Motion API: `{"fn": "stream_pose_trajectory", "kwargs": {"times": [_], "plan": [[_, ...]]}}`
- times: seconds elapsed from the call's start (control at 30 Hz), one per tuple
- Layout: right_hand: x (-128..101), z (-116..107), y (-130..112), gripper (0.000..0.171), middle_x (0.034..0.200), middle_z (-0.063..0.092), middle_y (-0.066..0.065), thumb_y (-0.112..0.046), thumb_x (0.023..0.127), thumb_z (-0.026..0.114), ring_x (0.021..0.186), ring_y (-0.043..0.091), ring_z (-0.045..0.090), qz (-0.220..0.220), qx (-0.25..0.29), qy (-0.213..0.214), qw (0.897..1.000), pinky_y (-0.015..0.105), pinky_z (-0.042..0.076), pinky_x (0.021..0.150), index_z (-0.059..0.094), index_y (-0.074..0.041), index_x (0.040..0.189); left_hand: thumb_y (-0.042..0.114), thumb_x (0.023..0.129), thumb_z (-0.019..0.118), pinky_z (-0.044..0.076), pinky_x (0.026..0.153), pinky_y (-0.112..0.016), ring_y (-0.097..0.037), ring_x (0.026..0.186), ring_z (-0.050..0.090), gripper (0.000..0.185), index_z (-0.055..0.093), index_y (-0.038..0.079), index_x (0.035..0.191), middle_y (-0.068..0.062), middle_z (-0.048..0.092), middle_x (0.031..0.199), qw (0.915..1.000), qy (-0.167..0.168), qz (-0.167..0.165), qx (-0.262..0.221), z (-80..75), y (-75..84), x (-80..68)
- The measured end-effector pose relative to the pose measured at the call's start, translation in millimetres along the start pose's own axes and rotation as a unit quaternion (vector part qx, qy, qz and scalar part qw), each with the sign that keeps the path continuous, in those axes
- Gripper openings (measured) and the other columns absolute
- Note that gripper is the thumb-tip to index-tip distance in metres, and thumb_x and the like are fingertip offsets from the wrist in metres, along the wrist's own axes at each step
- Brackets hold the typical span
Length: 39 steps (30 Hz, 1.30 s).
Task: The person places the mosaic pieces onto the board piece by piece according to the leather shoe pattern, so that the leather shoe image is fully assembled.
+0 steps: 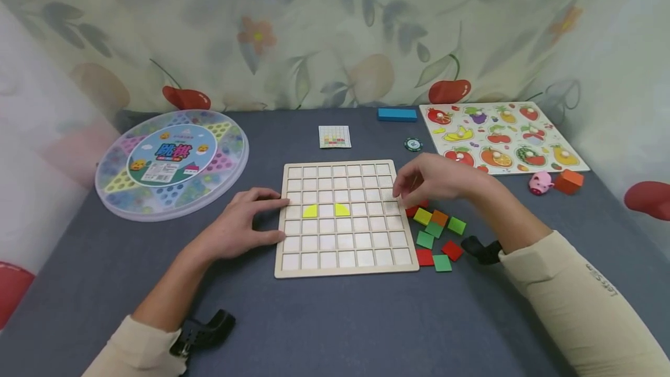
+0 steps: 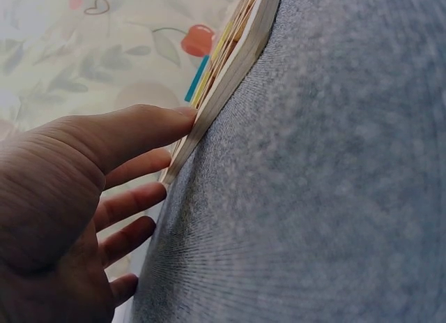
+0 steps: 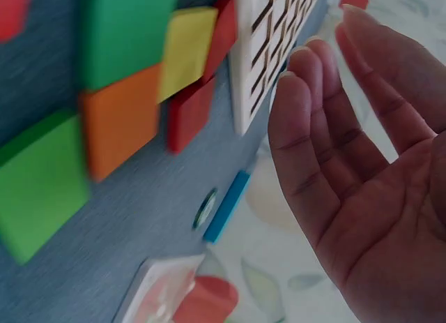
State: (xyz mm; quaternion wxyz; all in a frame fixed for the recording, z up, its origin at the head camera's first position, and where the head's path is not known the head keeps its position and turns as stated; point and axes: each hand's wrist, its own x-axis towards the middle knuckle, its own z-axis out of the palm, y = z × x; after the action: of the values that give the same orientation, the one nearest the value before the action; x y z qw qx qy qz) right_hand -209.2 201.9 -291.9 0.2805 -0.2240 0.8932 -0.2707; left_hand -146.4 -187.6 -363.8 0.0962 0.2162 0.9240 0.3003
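With your left hand spread against the grid board and right hand loosely curved, seemingly empty, you appear mid-placement, likely needing a loose tile next.

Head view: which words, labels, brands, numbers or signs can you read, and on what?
"跳棋": round game box.
"Lets…": right sleeve; the rest is unclear.
Too small or blurred to read: the box's white label and other small print, and the marking on the round chip.

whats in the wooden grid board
Two yellow pieces sit in one row of the board, a single cell between them. The left hand and right hand cover small bits of its side rims.
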Motion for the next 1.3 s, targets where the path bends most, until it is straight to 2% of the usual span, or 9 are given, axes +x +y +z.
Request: {"fn": "stream_pose_trajectory", "kwargs": {"times": [0.3, 0.57, 0.77, 1.03, 1.3], "plan": [[-20.7, 5.5, 24.3, 0.018, 0.093, 0.070, 0.001, -0.017, 0.090, 0.080, 0.087, 0.018, 0.062, 0.013, -0.037, 0.015, 0.999, 0.033, 0.053, 0.077, 0.076, -0.009, 0.105, 0.033, 0.092, 0.078, 0.032, 0.108, -0.064, -0.040, 0.137, 0.036, 0.061, 0.060, 0.014, 0.147, -0.016, 0.048, 0.150, 1.0000, 0.005, 0.004, -0.003, -0.5, -0.2, -1.8], [-21.7, 17.3, 25.0, 0.020, 0.089, 0.069, 0.002, -0.019, 0.086, 0.083, 0.082, 0.017, 0.060, 0.039, -0.080, 0.042, 0.995, 0.031, 0.051, 0.073, 0.076, -0.007, 0.101, 0.034, 0.092, 0.078, 0.032, 0.108, -0.065, -0.041, 0.136, 0.037, 0.061, 0.060, 0.014, 0.147, -0.017, 0.048, 0.150, 1.0000, 0.004, 0.004, -0.002, -1.0, -0.3, -1.7], [-19.8, 23.0, 26.0, 0.018, 0.086, 0.066, 0.002, -0.018, 0.086, 0.083, 0.079, 0.017, 0.059, 0.037, -0.095, 0.058, 0.993, 0.031, 0.050, 0.070, 0.074, -0.007, 0.097, 0.033, 0.092, 0.078, 0.032, 0.108, -0.065, -0.041, 0.136, 0.037, 0.061, 0.060, 0.013, 0.147, -0.017, 0.048, 0.150, 1.0000, 0.004, 0.006, -0.003, -0.1, -0.3, -1.2], [-21.1, 24.3, 27.4, 0.021, 0.085, 0.062, 0.003, -0.015, 0.085, 0.084, 0.081, 0.019, 0.056, 0.034, -0.063, 0.053, 0.996, 0.033, 0.048, 0.069, 0.067, -0.009, 0.095, 0.033, 0.092, 0.078, 0.033, 0.108, -0.065, -0.041, 0.137, 0.037, 0.061, 0.060, 0.014, 0.146, -0.016, 0.048, 0.150, 1.0000, 0.004, 0.006, -0.003, -0.1, 0.4, -1.3], [-22.0, 18.2, 29.1, 0.011, 0.084, 0.062, 0.004, -0.012, 0.088, 0.079, 0.080, 0.021, 0.057, 0.028, -0.015, 0.045, 0.998, 0.033, 0.050, 0.068, 0.070, -0.011, 0.094, 0.032, 0.092, 0.078, 0.033, 0.108, -0.064, -0.040, 0.137, 0.036, 0.061, 0.060, 0.014, 0.147, -0.016, 0.047, 0.151, 1.0000, 0.004, 0.003, -0.004, 0.1, -0.6, -0.1]]}}
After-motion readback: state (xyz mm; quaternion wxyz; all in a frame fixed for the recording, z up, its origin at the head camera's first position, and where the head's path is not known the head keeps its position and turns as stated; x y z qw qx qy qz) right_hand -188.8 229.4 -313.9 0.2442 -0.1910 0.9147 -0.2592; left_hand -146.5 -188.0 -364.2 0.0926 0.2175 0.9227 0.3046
